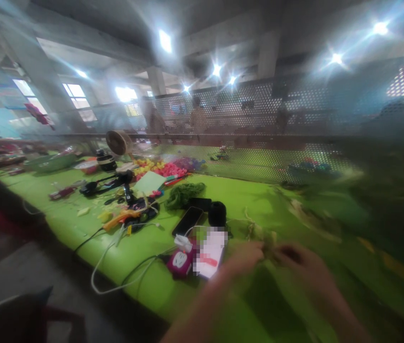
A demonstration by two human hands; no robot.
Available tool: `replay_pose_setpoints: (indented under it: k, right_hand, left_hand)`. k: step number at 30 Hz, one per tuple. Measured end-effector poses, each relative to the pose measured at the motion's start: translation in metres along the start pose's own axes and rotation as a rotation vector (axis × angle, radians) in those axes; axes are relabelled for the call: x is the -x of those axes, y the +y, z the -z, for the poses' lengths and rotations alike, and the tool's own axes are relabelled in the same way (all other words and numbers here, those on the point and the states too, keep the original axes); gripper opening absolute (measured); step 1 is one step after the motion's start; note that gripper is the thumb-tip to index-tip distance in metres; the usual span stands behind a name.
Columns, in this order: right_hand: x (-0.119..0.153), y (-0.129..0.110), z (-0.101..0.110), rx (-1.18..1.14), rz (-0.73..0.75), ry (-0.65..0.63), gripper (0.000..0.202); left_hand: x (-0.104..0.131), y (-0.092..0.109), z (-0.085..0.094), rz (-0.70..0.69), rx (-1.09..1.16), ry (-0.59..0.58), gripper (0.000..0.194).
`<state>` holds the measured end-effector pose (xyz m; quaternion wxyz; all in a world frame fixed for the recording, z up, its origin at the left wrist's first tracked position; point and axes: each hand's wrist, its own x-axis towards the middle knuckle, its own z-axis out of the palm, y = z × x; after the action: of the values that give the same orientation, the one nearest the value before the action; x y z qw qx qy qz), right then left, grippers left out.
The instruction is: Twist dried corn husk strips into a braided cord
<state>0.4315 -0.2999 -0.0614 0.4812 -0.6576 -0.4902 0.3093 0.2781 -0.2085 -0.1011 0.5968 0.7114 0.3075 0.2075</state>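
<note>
Over the green tabletop my two hands come close together, both smeared by motion. My left hand lies just right of a phone with a lit screen, its fingers pointing toward the other hand. My right hand has its thumb and fingers drawn together in a pinch. Thin pale-green strands run up between the hands; blur hides how they are held. Close by on the left are a black ball, a dark phone and a bundle of green yarn.
A maroon power socket with a white charger and cables sits near the front edge. Farther left lie an orange-handled glue gun, pink flower pieces and a green bowl. A perforated metal screen runs behind the table.
</note>
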Motion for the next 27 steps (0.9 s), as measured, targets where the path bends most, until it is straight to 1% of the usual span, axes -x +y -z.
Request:
replay_pose_setpoints:
  k: [3,5,9,13,16,21,27]
  right_hand:
    - [0.001,-0.001,0.002,0.000,0.025,-0.012,0.023]
    - [0.001,-0.001,0.003,0.019,0.033,-0.015,0.023]
    - [0.000,0.003,0.003,0.076,0.042,-0.023,0.024]
    - [-0.002,0.008,0.004,0.145,0.080,-0.021,0.023]
    - [-0.002,0.009,0.004,0.164,0.098,-0.020,0.021]
    - [-0.001,0.009,0.003,0.202,0.102,-0.039,0.021]
    - [-0.001,0.011,0.003,0.249,0.123,-0.038,0.019]
  left_hand:
    - [-0.001,0.003,0.003,0.036,-0.041,-0.046,0.019]
    - [-0.002,0.005,0.005,0.031,-0.060,-0.070,0.019]
    - [0.001,0.008,0.006,-0.030,-0.102,-0.110,0.017]
    - [0.003,0.010,0.007,-0.076,-0.160,-0.126,0.019]
    - [0.002,0.008,0.009,-0.081,-0.166,-0.122,0.020]
    - [-0.002,0.003,0.008,-0.067,-0.210,-0.155,0.021]
    - [-0.001,-0.003,0.008,-0.117,-0.287,-0.146,0.023]
